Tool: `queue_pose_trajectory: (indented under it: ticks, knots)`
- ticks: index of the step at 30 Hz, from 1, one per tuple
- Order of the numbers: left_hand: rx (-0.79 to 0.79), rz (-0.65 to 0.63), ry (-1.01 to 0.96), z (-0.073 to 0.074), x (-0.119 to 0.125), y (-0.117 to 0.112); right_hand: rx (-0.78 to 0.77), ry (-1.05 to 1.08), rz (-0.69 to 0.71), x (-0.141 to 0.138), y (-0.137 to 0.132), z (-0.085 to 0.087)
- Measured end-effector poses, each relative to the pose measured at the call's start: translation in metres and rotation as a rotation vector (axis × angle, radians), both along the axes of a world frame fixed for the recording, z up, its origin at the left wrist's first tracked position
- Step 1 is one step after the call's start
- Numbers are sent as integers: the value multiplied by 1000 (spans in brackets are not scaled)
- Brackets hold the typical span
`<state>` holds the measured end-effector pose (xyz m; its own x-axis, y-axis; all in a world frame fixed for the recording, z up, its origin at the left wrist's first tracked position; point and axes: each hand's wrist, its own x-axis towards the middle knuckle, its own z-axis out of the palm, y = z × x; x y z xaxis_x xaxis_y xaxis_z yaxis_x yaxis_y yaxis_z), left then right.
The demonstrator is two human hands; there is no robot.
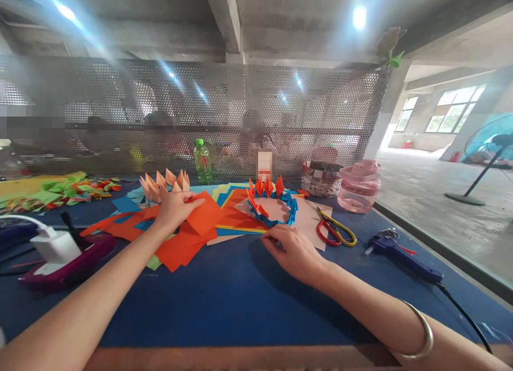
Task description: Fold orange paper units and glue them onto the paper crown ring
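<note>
My left hand (174, 205) reaches out over a pile of orange paper sheets (188, 237) and pinches the corner of one orange sheet (204, 213). Just behind it lies a row of pale orange folded paper points (164, 183). My right hand (290, 250) rests on the blue table top (224, 301), fingers curled, at the near edge of a ring of blue and orange folded paper (272, 202). The ring sits on a pink sheet (308, 216). I cannot make out anything inside the right hand's fingers.
Scissors with red and yellow handles (334, 229) lie right of the ring, a blue glue gun (401, 253) with its cord further right. A pink jar (358, 186), a woven basket (320, 178) and a green bottle (202, 161) stand by the perforated screen. A white charger (56, 245) sits left.
</note>
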<state>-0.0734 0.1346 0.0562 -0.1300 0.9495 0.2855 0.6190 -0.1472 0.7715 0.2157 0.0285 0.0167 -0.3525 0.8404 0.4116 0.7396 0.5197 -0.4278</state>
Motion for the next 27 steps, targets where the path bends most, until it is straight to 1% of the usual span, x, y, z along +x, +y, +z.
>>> queue_pose_trajectory:
  ticks: [3, 6, 8, 11, 13, 14, 17, 21, 23, 25, 27]
  knots:
    - [-109, -106, -271, -3, 26, -20, -91, 164, -14, 0, -1, 4]
    - [-213, -239, -464, -8, 54, -43, -289, 380, 0, -1, 1, 5]
    - [-253, -309, -544, -11, 67, -56, -408, 516, 53, -2, 3, 2]
    - [-286, -421, -649, -16, 79, -68, -487, 706, 189, -4, 8, -4]
    - [-309, -499, -694, -18, 82, -71, -497, 789, 258, -4, 11, -8]
    - [-322, -533, -698, -18, 82, -72, -498, 806, 268, -4, 12, -10]
    - [-381, -603, -655, -18, 80, -71, -491, 767, 206, -2, 15, -12]
    - [-476, -654, -543, -19, 76, -72, -480, 727, 163, -1, 13, -9]
    - [-519, -653, -507, -20, 75, -72, -426, 700, 109, -1, 11, -6]
    - [-543, -635, -517, -21, 75, -71, -316, 682, 60, 0, 9, -3]
    - [-554, -615, -549, -22, 73, -69, -209, 673, 82, 1, 8, -2]
